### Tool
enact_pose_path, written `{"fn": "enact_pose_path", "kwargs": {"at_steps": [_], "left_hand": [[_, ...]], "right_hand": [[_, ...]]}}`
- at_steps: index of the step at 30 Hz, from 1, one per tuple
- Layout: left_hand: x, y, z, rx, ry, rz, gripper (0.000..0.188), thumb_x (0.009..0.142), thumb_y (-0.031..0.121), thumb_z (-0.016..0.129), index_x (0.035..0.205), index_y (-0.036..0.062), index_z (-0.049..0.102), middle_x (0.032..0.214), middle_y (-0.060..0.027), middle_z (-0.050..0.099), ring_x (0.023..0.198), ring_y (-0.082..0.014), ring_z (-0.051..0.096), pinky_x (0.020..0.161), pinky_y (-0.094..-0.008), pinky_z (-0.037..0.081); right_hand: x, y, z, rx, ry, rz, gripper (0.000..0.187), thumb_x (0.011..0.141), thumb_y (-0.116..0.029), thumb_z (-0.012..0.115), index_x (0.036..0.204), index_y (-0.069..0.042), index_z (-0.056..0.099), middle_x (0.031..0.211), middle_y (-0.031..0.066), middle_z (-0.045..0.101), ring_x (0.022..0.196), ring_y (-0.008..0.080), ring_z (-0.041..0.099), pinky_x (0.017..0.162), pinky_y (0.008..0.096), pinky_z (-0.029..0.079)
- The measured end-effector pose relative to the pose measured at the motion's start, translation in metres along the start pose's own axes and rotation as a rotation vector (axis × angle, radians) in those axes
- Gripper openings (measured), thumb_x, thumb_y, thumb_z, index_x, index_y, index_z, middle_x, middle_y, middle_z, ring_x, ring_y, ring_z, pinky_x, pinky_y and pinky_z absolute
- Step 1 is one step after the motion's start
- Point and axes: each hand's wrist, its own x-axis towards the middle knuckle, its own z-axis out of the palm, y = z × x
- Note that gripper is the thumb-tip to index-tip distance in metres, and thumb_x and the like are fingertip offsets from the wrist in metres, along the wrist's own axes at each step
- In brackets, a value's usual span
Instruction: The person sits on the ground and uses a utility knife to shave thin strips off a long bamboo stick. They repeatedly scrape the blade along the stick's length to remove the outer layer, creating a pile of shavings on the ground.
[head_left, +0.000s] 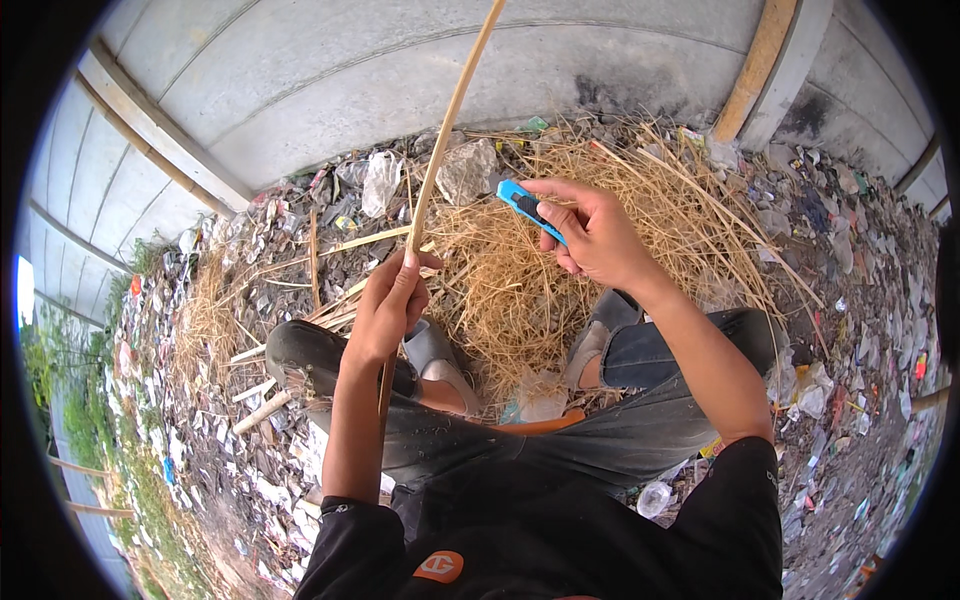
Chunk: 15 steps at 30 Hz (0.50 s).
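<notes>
My left hand is closed around a long, thin bamboo strip. The strip rises from the hand past the top edge of the view, and its lower part runs down along my left forearm. In my right hand is a blue box cutter, gripped with the thumb on its dark slider side. The cutter's front end points up and left towards the strip, with a gap between them. Whether much blade sticks out is too small to tell. Below both hands lies a heap of pale shavings between my shoes.
Several split bamboo pieces lie left of the shavings, beside my left knee. A grey rock and a clear plastic bag sit near the concrete wall. Litter covers the ground on both sides. Bamboo poles lean at the wall.
</notes>
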Motion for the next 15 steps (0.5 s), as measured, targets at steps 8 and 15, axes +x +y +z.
{"fn": "enact_pose_path", "kwargs": {"at_steps": [8,15], "left_hand": [[0.0,0.001,0.003,-0.026,0.003,-0.003,0.047,0.114,0.039,0.04,0.119,-0.0015,0.063,0.062,0.0058,0.04,0.049,-0.0032,0.033,0.045,-0.0229,0.026],[-0.001,-0.003,0.003,-0.018,0.003,0.006,0.046,0.114,0.039,0.04,0.118,-0.0007,0.062,0.059,0.0062,0.039,0.047,-0.0031,0.031,0.044,-0.0234,0.024]], "right_hand": [[0.003,0.016,0.005,-0.365,0.156,-0.269,0.028,0.102,-0.021,0.069,0.121,-0.002,0.073,0.068,0.0044,0.065,0.053,0.007,0.059,0.045,0.0254,0.045],[0.0,0.021,0.01,-0.888,0.335,-0.873,0.028,0.091,-0.031,0.078,0.109,-0.009,0.077,0.077,0.0025,0.069,0.055,0.0144,0.064,0.05,0.0262,0.051]]}}
